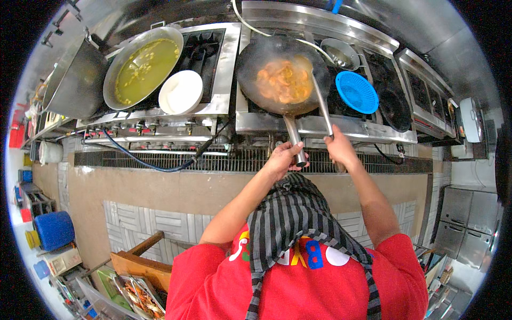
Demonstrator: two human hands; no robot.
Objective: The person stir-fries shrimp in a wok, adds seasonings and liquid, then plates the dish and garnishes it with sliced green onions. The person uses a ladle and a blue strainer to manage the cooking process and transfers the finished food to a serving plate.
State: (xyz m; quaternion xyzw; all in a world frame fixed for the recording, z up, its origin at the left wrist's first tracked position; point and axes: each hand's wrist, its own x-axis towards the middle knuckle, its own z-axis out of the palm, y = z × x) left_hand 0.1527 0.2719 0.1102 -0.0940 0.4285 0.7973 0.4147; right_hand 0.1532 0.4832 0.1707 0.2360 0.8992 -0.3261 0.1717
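My left hand is closed around the metal handle of a dark wok on the stove. Orange-brown food in sauce fills the wok's middle, and steam rises over it. In my right hand is the long handle of a metal ladle, which slants over the wok's right rim. The ladle's head reaches the food and is hard to make out there. To the right of the wok lies a blue plastic basket, and behind that sits a metal pot.
On the left stove are a wide pan of greenish liquid and a white bowl. A large metal wok leans farther left. A pale hose arches behind my wok. A blue hose hangs over the floor grating. Behind me stands a wooden board.
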